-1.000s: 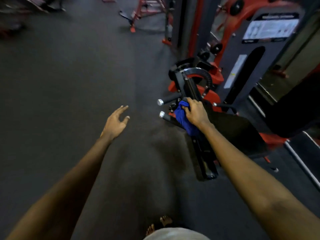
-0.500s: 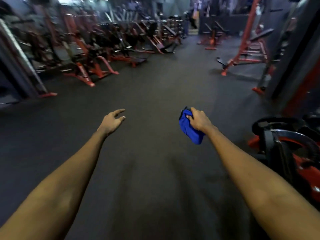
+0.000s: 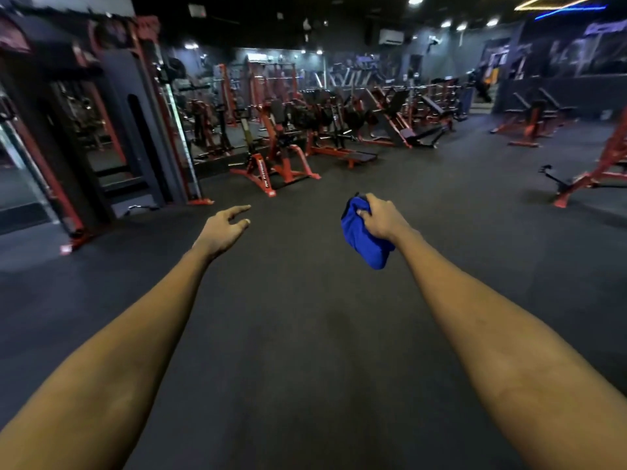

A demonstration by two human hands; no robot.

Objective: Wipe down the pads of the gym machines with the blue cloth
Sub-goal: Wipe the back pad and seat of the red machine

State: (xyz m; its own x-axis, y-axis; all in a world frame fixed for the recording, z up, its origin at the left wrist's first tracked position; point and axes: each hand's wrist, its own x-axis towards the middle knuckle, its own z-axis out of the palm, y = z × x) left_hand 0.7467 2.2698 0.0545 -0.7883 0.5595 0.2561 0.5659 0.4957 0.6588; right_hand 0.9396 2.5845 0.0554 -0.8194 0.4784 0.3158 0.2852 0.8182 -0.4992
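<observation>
One cloth [image 3: 363,240] is seen | cloth: likely soft, light and floppy, so it is best grabbed in a bunch; it is held up over the floor [image 3: 305,334], well apart from the machines [image 3: 271,164] | right hand [image 3: 381,218]: curled tight round the top of the cloth | left hand [image 3: 222,230]: spread loose, nothing is held or touched

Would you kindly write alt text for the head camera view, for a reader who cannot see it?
A person's right hand grips a bunched blue cloth in mid-air over the dark gym floor, while the empty left hand reaches forward with relaxed fingers. Red and black gym machines stand further off, none touched.
</observation>
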